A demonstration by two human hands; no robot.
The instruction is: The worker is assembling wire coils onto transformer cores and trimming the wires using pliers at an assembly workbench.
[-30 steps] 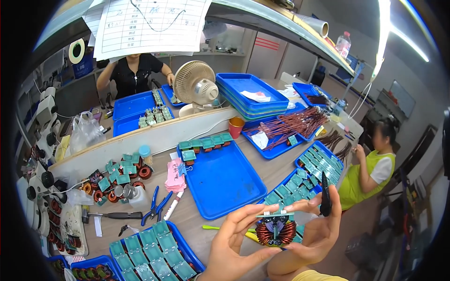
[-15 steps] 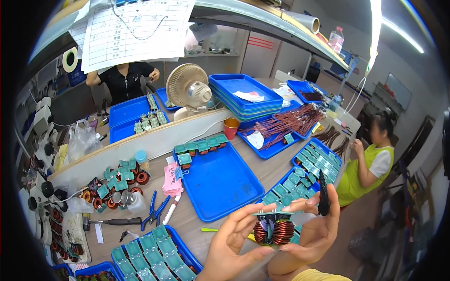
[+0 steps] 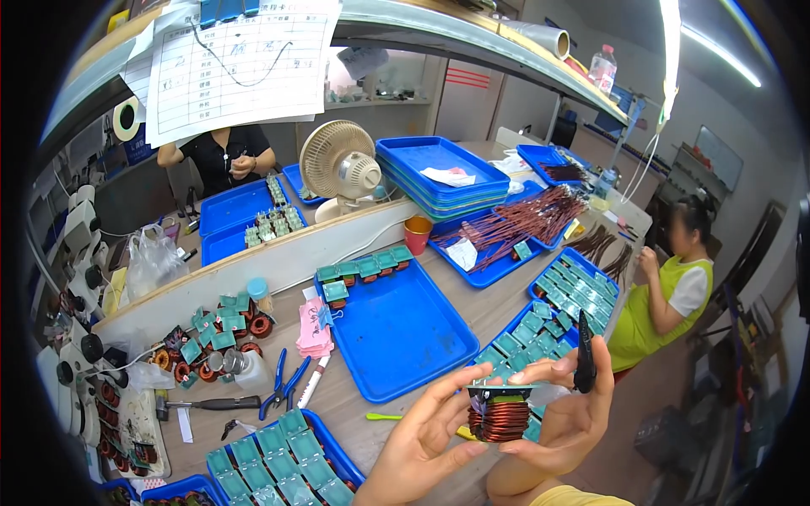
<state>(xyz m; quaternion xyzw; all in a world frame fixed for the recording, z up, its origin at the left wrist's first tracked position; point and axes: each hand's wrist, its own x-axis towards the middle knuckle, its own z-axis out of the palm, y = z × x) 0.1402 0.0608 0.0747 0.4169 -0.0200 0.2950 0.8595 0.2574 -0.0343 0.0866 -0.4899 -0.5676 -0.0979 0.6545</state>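
A copper-wound choke coil with a thin green circuit board on top is held up between my hands, board side uppermost. My left hand pinches it from the left, thumb below and fingers at the board's edge. My right hand grips it from the right, thumb low and fingertips at the board. A black pointed tool also stands up among the right fingers; its kind is unclear. Just beyond lies a large blue tray with several similar coils along its far and left edges.
Trays of finished-looking coils stand at the lower left and right. Blue pliers, a hammer, a white marker and loose coils lie leftward. A fan, stacked trays and a red cup are farther back.
The coil has been turned between my fingers: two windings with a gap showed before, and one winding's side faces me now. The person across the bench has brought a hand to the chest.
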